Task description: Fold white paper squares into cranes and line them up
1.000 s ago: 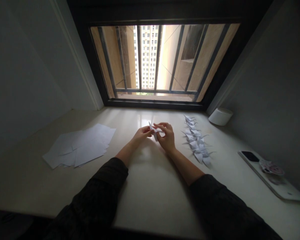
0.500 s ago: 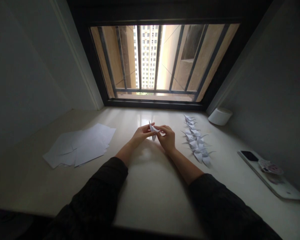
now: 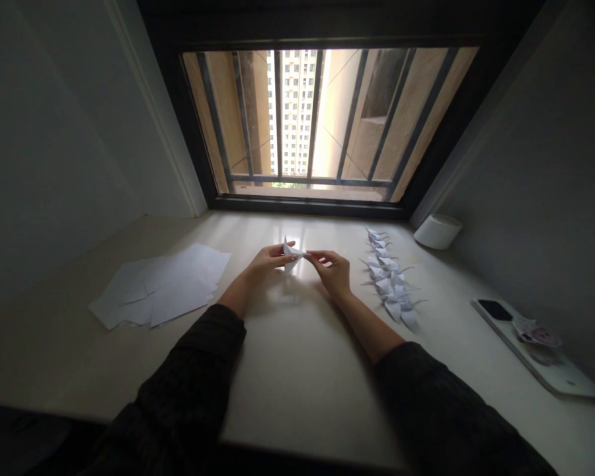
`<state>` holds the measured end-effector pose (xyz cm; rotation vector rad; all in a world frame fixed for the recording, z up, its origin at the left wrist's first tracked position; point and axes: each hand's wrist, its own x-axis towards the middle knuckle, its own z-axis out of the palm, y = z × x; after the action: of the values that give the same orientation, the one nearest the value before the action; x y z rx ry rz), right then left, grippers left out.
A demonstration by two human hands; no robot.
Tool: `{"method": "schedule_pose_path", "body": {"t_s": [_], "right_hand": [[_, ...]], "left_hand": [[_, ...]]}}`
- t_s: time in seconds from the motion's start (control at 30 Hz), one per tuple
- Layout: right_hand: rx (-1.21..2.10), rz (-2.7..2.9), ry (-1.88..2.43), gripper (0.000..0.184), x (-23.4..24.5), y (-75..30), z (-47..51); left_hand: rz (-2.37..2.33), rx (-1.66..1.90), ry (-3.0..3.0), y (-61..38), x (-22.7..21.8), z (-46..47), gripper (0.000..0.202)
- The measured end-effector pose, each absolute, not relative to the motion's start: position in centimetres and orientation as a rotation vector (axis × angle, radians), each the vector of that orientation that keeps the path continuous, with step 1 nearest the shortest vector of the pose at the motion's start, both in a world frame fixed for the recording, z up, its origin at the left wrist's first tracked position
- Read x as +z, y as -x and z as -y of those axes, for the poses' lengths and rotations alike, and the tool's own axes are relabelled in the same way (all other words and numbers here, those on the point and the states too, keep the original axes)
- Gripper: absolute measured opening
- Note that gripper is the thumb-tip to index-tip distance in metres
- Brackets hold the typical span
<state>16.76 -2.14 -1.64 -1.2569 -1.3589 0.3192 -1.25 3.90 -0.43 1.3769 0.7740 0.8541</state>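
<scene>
A white folded paper crane [image 3: 291, 252] is held just above the white sill, between my two hands. My left hand [image 3: 266, 258] is closed on its left part, thumb in front and fingers behind. With thumb and forefinger, my right hand [image 3: 334, 270] pinches the thin point on its right side. One wing of the paper stands upright, while another points down. To the right of my right hand, several finished paper cranes [image 3: 387, 281] lie close together in rows.
Loose white paper sheets [image 3: 178, 284] lie overlapping at the left. A white cylinder [image 3: 437, 231] stands in the back right corner. A phone [image 3: 538, 347] with a round grip lies at the right. Behind the sill is a barred window [image 3: 305, 205].
My left hand has shifted left with the paper crane. My right hand now pinches the crane's right tip, and the hands are farther apart.
</scene>
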Motion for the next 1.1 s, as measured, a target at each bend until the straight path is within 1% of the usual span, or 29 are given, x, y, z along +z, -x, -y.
{"method": "schedule_pose_path", "body": {"t_s": [0.17,0.33,0.4,0.53,0.7,0.93,1.1], "right_hand": [[0.310,1.346,1.311,0.027,-1.6,-16.9,2.2],[0.261,1.304,1.342,0.030,-1.8,-16.9,2.0],[0.253,1.313,1.331,0.030,-1.8,-16.9,2.0],[0.234,1.336,1.307,0.027,-1.6,-16.8,2.2],[0.193,1.339,1.339,0.025,-1.5,-16.6,2.4],[0.140,1.378,1.339,0.020,-1.7,-16.6,2.3],[0.155,1.377,1.314,0.013,-1.7,-16.7,2.3]], "left_hand": [[-0.785,0.835,-1.370,1.7,-0.4,-4.1,0.069],[-0.707,0.892,-1.335,1.2,-0.4,-4.0,0.083],[-0.693,0.943,-1.309,0.6,-0.5,-3.9,0.086],[-0.744,1.062,-1.283,-0.7,-0.6,-3.2,0.075],[-0.751,1.076,-1.335,-1.5,-0.4,-2.5,0.058],[-0.791,1.127,-1.409,-1.3,-0.5,-3.0,0.061],[-0.820,1.137,-1.600,-1.0,-0.9,-3.4,0.048]]}}
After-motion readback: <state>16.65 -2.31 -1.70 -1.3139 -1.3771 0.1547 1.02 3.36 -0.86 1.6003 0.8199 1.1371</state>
